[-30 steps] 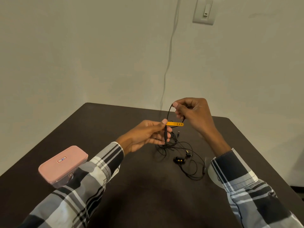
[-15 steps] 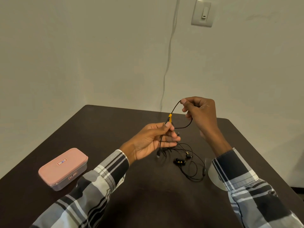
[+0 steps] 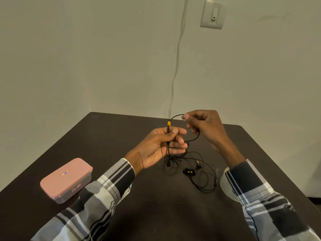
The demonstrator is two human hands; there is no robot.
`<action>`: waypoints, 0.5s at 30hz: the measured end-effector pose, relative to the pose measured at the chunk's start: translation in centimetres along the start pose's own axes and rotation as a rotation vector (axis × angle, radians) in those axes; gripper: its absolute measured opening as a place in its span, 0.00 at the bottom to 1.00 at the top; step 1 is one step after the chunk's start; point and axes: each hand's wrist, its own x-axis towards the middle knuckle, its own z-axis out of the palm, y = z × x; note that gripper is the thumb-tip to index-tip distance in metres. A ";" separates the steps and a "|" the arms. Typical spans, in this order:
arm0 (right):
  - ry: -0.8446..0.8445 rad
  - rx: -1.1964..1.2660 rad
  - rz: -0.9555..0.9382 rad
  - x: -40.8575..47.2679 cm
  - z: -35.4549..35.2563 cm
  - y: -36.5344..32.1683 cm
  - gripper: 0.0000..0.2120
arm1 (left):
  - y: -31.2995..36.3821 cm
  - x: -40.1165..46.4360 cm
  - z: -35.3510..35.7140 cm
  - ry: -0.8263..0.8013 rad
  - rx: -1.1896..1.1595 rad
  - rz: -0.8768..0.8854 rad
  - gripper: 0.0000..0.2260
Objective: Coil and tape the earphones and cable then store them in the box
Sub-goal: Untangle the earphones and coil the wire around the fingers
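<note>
Gripping the gathered cable (image 3: pixel 168 136) at frame centre, the left hand (image 3: pixel 160 146) anchors loops while the right hand (image 3: pixel 203 126) pinches a strand, apparently to coil.

Two hands counted, left hand (image 3: pixel 160 146) and right hand (image 3: pixel 205 126), one black earphone cable (image 3: pixel 199 171), two earbuds (image 3: pixel 189 171), one pink lidded box (image 3: pixel 66 180), one tape roll (image 3: pixel 225 186), one wall switch (image 3: pixel 212 13), one dark table (image 3: pixel 156 206)
</note>
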 end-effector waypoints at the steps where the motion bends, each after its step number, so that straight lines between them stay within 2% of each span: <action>1: -0.028 -0.004 0.002 -0.1 0.1 0.1 0.06 | 0.1 0.0 0.0 -0.006 0.006 0.003 0.12; 6: -0.252 -0.040 0.053 -1.0 0.9 0.6 0.09 | 1.3 -0.1 0.5 -0.008 0.060 0.031 0.19; 10: -0.309 -0.048 0.102 -1.8 1.8 0.9 0.17 | 2.0 0.0 0.9 0.008 0.154 0.068 0.22; 15: -0.309 0.052 0.147 -2.6 3.0 1.5 0.08 | 3.4 0.2 0.7 0.029 0.163 0.238 0.24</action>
